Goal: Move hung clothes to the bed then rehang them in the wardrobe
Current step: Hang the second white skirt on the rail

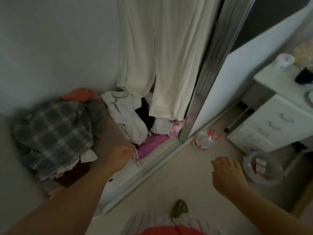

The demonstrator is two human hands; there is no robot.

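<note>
A long white garment (160,56) hangs in the open wardrobe, its hem reaching a pile of white and dark clothes (125,116) on the wardrobe floor. A pink garment (150,143) lies at the front of that pile. My left hand (122,156) reaches down to the pink garment's near edge, fingers curled on it; the grip is blurred. My right hand (227,173) hovers over the carpet to the right with relaxed, spread fingers, holding nothing.
A plaid cloth (54,131) and an orange cloth (76,95) are heaped at the left. The sliding door's metal frame (203,82) and floor track (144,173) cross the middle. A clear bottle (205,138), a bin (260,167) and white drawers (271,119) stand at the right.
</note>
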